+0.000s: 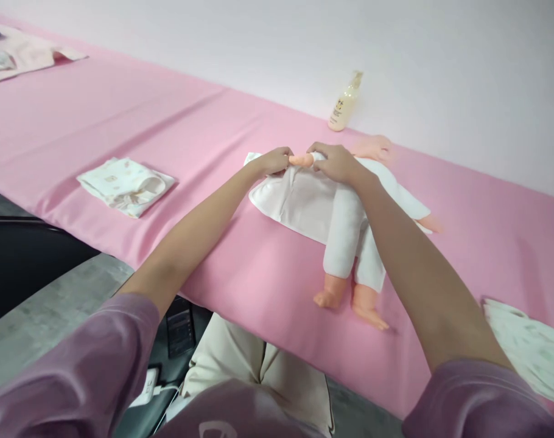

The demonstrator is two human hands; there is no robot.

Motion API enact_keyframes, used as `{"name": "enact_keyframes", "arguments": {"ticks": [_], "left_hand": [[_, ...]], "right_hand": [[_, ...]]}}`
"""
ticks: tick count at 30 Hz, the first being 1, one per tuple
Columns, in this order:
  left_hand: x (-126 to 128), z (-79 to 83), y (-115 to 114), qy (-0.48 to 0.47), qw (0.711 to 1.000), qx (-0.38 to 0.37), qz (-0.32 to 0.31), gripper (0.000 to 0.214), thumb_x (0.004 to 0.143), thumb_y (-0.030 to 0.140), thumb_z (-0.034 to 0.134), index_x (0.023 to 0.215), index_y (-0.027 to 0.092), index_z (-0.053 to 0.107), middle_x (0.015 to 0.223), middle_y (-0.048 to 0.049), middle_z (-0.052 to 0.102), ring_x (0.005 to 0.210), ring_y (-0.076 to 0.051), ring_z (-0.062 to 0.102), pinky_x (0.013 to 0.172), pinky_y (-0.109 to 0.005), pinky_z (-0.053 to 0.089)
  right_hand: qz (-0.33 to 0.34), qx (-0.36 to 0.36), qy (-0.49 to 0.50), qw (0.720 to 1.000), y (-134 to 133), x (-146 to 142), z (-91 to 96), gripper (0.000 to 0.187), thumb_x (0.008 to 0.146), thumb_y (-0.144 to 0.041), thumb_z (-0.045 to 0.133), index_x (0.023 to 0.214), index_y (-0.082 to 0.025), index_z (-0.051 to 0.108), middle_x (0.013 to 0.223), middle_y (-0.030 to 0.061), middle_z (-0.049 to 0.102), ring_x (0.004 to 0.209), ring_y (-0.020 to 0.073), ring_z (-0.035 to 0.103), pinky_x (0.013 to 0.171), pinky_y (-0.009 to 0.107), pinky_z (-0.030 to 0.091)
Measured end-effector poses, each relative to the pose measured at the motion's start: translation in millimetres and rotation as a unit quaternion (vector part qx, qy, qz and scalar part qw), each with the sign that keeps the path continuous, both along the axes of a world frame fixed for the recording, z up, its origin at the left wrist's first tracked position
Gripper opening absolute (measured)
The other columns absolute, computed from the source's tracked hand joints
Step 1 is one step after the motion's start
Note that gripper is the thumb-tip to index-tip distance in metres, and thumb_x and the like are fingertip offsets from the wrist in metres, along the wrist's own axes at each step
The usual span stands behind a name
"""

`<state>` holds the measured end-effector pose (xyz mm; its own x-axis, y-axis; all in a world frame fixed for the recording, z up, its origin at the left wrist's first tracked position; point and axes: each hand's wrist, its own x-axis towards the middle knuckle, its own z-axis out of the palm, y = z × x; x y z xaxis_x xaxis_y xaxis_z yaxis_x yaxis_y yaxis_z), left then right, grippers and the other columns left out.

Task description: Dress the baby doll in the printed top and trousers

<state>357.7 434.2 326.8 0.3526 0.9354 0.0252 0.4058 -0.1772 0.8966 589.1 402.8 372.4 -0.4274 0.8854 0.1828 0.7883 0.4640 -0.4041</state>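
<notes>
One smooth doll arm, soft white garment

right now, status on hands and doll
Left hand pinches doll's bare arm, right hand grips its white sleeve. Doll lies on pink table. Pump bottle behind, apart.

Head-worn camera looks forward and down — near left hand and right hand, over pink table.

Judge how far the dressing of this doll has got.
Done: the doll's legs are in white trousers, feet bare. In hand: the left hand and right hand meet at its arm, which pokes from the white top. Left: the top seems to lie open, one flap spread on the pink table; the folded garment lies untouched.
</notes>
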Motion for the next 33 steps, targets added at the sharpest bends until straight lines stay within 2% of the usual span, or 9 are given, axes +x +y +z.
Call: {"name": "enact_keyframes", "arguments": {"ticks": [5, 9, 13, 17, 22, 26, 30, 33], "left_hand": [[-0.8, 13.1, -11.0, 0.016, 0.998, -0.063, 0.015, 0.018, 0.087, 0.040, 0.072, 0.086, 0.026, 0.061, 0.064, -0.0019, 0.051, 0.058, -0.018, 0.052, 0.054, -0.031, 0.038], [-0.1, 15.6, -15.1, -0.006, 0.997, -0.077, 0.023, 0.017, 0.089, 0.035, 0.072, 0.088, 0.025, 0.059, 0.064, 0.0013, 0.050, 0.053, -0.013, 0.044, 0.050, -0.027, 0.031], [-0.2, 15.6, -15.3, -0.007, 0.997, -0.050, 0.051, 0.020, 0.090, 0.034, 0.075, 0.089, 0.025, 0.058, 0.071, 0.0015, 0.058, 0.056, -0.012, 0.048, 0.054, -0.026, 0.035], [-1.4, 19.5, -18.5, 0.018, 0.998, -0.017, 0.056, 0.021, 0.091, 0.034, 0.076, 0.091, 0.024, 0.059, 0.078, -0.0003, 0.063, 0.063, -0.014, 0.053, 0.059, -0.027, 0.041], [-2.0, 22.2, -23.6, 0.040, 0.998, 0.010, 0.039, 0.019, 0.092, 0.034, 0.075, 0.095, 0.024, 0.059, 0.086, -0.0023, 0.068, 0.069, -0.016, 0.057, 0.066, -0.030, 0.044], [-1.9, 16.8, -17.6, 0.044, 0.998, 0.031, 0.039, 0.017, 0.090, 0.034, 0.073, 0.096, 0.024, 0.060, 0.085, -0.0033, 0.068, 0.073, -0.018, 0.059, 0.069, -0.032, 0.046], [-2.8, 8.5, -8.0, 0.051, 0.995, 0.072, 0.048, 0.016, 0.086, 0.030, 0.073, 0.091, 0.023, 0.060, 0.088, -0.0051, 0.068, 0.080, -0.020, 0.061, 0.074, -0.034, 0.048], [-3.8, 4.7, -5.0, 0.072, 0.990, 0.114, 0.052, 0.014, 0.085, 0.027, 0.072, 0.087, 0.022, 0.059, 0.093, -0.0060, 0.070, 0.085, -0.020, 0.061, 0.076, -0.032, 0.049]], "right_hand": [[0.011, -0.016, 0.007, 1.000, 0.8, 0.9, -3.3, 0.041, 0.078, -0.028, 0.055, 0.113, -0.024, 0.076, 0.114, 0.0053, 0.082, 0.104, 0.0310, 0.071, 0.089, 0.040, 0.054], [0.007, -0.005, -0.008, 1.000, 4.7, -1.6, -11.5, 0.040, 0.085, -0.032, 0.055, 0.117, -0.026, 0.079, 0.121, 0.0060, 0.083, 0.110, 0.0329, 0.072, 0.100, 0.045, 0.052], [0.014, 0.023, -0.079, 0.997, 9.8, -6.1, -21.6, 0.051, 0.092, -0.031, 0.052, 0.136, -0.031, 0.078, 0.143, 0.0061, 0.077, 0.131, 0.0380, 0.066, 0.115, 0.055, 0.045], [0.004, 0.035, -0.166, 0.985, 7.5, -10.6, -25.2, 0.062, 0.091, -0.030, 0.054, 0.152, -0.027, 0.069, 0.143, 0.0150, 0.075, 0.131, 0.0434, 0.066, 0.112, 0.060, 0.046], [0.020, 0.053, -0.182, 0.982, 2.1, -14.1, -24.0, 0.053, 0.091, -0.033, 0.056, 0.141, -0.026, 0.073, 0.130, 0.0171, 0.079, 0.119, 0.0439, 0.070, 0.103, 0.058, 0.049], [0.016, 0.054, -0.173, 0.983, 2.2, -15.4, -25.8, 0.054, 0.092, -0.035, 0.057, 0.143, -0.025, 0.071, 0.134, 0.0185, 0.077, 0.122, 0.0465, 0.068, 0.103, 0.062, 0.048], [0.013, 0.045, -0.153, 0.987, 1.3, -17.0, -28.1, 0.063, 0.093, -0.054, 0.061, 0.144, -0.019, 0.070, 0.141, 0.0215, 0.074, 0.128, 0.0494, 0.065, 0.110, 0.065, 0.044], [0.011, 0.037, -0.125, 0.991, 0.6, -17.1, -29.7, 0.069, 0.095, -0.068, 0.058, 0.143, -0.020, 0.071, 0.147, 0.0189, 0.072, 0.133, 0.0490, 0.064, 0.113, 0.064, 0.042]]}}
